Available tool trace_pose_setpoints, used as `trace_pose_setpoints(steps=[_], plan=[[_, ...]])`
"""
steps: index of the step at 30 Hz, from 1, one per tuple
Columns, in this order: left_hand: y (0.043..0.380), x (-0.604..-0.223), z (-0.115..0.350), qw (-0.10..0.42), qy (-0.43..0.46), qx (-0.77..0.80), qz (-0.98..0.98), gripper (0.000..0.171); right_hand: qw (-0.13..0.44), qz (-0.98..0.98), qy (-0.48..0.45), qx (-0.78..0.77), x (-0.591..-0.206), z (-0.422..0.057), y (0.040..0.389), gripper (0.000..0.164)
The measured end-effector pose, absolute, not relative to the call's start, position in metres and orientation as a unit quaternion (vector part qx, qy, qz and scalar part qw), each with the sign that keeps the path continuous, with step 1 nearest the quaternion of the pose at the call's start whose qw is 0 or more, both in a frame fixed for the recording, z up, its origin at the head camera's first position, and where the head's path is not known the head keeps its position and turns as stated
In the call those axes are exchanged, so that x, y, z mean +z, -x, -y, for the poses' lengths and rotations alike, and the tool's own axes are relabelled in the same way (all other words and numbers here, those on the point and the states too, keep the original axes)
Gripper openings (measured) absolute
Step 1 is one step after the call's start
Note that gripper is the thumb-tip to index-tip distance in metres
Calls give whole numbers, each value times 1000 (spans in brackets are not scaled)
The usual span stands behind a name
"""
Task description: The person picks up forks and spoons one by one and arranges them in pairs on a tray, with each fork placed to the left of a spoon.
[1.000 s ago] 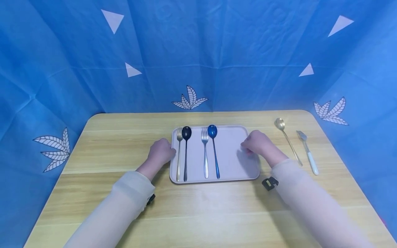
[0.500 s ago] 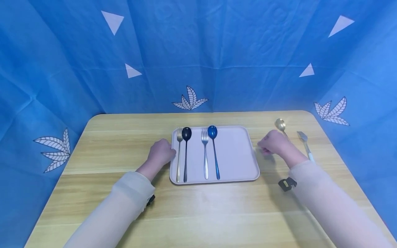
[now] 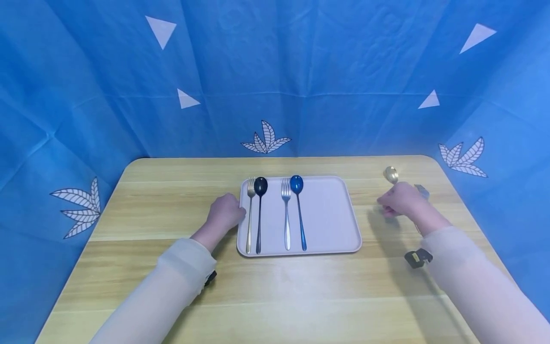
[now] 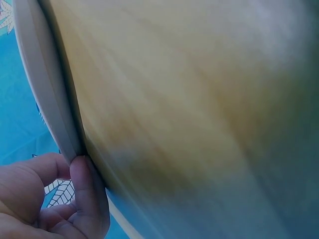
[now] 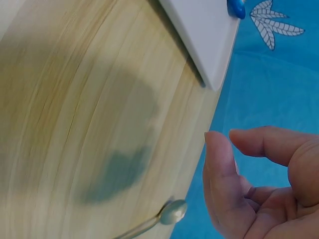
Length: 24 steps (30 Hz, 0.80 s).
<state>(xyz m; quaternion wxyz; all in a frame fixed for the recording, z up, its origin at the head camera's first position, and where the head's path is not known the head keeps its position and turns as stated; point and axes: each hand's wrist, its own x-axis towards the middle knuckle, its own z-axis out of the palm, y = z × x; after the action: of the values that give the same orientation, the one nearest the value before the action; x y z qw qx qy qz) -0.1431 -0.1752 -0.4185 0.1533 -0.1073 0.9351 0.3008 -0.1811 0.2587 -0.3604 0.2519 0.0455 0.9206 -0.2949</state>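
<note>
My left hand [image 3: 226, 211] pinches the left rim of the pale tray [image 3: 328, 215]; in the left wrist view thumb and fingers [image 4: 89, 199] meet on its edge. On the tray lie a gold fork [image 3: 249, 215], a black spoon [image 3: 259, 215], a silver fork [image 3: 287, 215] and a blue spoon [image 3: 300, 215]. My right hand [image 3: 404, 199] hovers right of the tray, holding nothing; a small gap separates thumb and index finger in the right wrist view. Nearest to it is a gold spoon [image 3: 391, 174], its handle mostly hidden by the hand.
A knife [image 3: 422, 191] lies right of the gold spoon, its handle hidden behind my right arm. The wooden table [image 3: 292, 296] ends at a blue cloth [image 3: 301, 62] hanging behind and at both sides.
My right hand has moved right, from over the tray's right side to beside the gold spoon. My left hand has stayed at the tray's left rim, and the cutlery has not moved.
</note>
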Motion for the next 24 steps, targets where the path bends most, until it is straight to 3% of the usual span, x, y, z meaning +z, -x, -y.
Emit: trace_pose_setpoints(steps=[16, 22, 24], plan=[[143, -415, 175, 146, 97, 296, -939, 26, 253, -914, -76, -306, -358, -298, 180, 40], [142, -413, 175, 148, 96, 293, -940, 27, 245, -913, -88, -313, -357, -308, 181, 65], [142, -413, 175, 149, 97, 293, -939, 27, 245, -919, -87, -297, -356, -312, 181, 58]])
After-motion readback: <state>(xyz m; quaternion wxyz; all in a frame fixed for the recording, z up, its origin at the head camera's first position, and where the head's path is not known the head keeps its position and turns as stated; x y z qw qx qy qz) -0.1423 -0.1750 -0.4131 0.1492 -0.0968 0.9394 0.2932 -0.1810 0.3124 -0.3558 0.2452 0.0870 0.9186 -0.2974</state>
